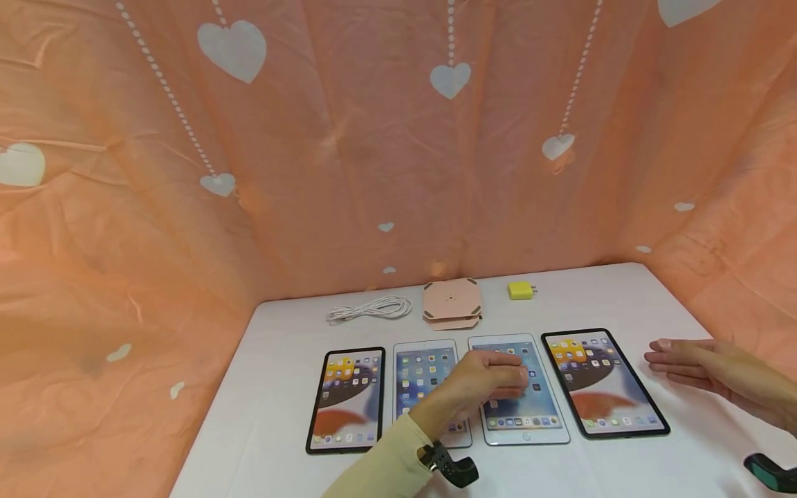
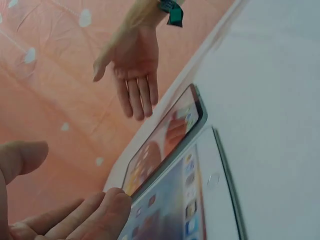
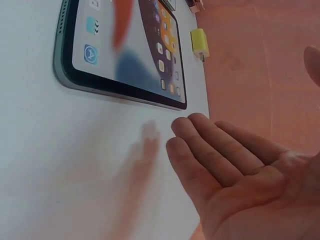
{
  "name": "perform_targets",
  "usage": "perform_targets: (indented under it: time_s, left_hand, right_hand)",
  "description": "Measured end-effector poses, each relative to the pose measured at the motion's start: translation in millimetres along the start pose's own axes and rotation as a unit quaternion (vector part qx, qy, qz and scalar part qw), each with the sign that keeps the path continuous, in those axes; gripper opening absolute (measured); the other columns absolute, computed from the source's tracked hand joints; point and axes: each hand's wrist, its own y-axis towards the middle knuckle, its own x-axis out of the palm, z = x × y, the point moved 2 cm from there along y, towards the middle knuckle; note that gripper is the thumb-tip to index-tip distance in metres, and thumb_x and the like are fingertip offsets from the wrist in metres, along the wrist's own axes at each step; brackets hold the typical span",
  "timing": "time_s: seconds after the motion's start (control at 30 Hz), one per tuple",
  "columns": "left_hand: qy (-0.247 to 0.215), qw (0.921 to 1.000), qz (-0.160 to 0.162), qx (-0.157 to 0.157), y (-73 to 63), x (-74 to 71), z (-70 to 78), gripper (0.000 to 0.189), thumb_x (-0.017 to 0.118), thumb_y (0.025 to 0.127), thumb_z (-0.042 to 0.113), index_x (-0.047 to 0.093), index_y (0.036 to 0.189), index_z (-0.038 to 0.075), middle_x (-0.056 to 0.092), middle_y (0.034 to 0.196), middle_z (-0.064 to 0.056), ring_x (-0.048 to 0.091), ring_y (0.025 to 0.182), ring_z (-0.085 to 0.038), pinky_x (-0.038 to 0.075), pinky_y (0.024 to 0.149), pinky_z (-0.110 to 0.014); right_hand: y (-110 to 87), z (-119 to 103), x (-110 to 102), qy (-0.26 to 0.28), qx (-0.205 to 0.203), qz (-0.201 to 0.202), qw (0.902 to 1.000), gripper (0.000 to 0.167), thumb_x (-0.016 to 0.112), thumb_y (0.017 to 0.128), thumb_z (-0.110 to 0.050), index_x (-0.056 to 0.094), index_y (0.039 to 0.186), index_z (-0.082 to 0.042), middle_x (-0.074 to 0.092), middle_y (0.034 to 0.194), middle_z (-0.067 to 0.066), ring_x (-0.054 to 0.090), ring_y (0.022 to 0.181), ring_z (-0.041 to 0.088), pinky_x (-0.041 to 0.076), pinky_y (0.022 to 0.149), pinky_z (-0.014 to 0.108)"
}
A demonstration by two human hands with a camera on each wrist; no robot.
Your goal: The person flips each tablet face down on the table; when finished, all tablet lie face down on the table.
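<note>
My left hand (image 1: 482,380) hovers over a white-framed tablet (image 1: 544,427), its fingers extended to the right and holding nothing. Part of a second white-framed tablet (image 1: 426,370) is hidden behind that wrist. To the right, a black-framed tablet (image 1: 613,384) lies slightly turned, its screen lit with app icons. Beyond its right edge my right hand (image 1: 691,365) is held above the table, with straight fingers and nothing in them. The right wrist view shows the palm (image 3: 250,200) and a shadow below the fingertips. Another black-framed tablet (image 1: 347,398) lies at the left end of the row.
Behind the tablets lie a coiled white cable (image 1: 370,309), a pink folded stand (image 1: 452,301) and a yellow charger plug (image 1: 520,290). The white table (image 1: 249,415) ends at a peach curtain (image 1: 349,152) with heart prints, which hangs at the back and sides.
</note>
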Motion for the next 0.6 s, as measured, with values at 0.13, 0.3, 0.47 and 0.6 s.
perform_targets:
  time_s: [0.13,0.3,0.47,0.6]
  left_hand:
    - [-0.038,0.9991,0.002,-0.019,13.7,13.0,-5.7,0.037,0.078,0.1,0.007,0.072,0.135,-0.002,0.08,0.119,-0.015,0.081,0.112,-0.031,0.067,0.095,-0.035]
    - [-0.081,0.9958,0.012,-0.041,28.4,27.1,-7.8,0.024,0.075,0.101,0.006,0.075,0.123,-0.006,0.08,0.114,-0.019,0.081,0.108,-0.031,0.068,0.092,-0.037]
    - [-0.106,0.9916,0.016,-0.073,38.1,37.6,-7.3,0.033,0.076,0.103,0.015,0.071,0.13,-0.004,0.078,0.118,-0.02,0.08,0.111,-0.042,0.067,0.094,-0.046]
    - [-0.121,0.9879,0.016,-0.095,43.5,45.6,-6.0,0.044,0.078,0.103,0.022,0.065,0.136,-0.004,0.072,0.122,-0.022,0.077,0.111,-0.05,0.064,0.098,-0.056]
  right_hand:
    - [2.5,2,-1,0.065,0.025,-0.017,0.9974,0.069,0.04,0.121,-0.03,0.029,0.152,0.031,0.078,0.129,-0.001,0.077,0.11,0.005,0.065,0.096,0.028]
    - [6.3,1,3,0.063,0.069,-0.001,0.9956,0.078,0.038,0.12,-0.041,0.022,0.158,0.026,0.073,0.139,0.019,0.078,0.115,0.014,0.066,0.099,0.033]
    - [11.7,0,9,0.045,0.104,0.009,0.9935,0.086,0.039,0.119,-0.048,0.018,0.16,0.024,0.069,0.143,0.027,0.077,0.118,0.021,0.065,0.101,0.038]
    - [12.9,2,10,0.043,0.111,0.011,0.9928,0.085,0.041,0.118,-0.049,0.025,0.158,0.023,0.074,0.136,0.021,0.077,0.115,0.021,0.066,0.1,0.041]
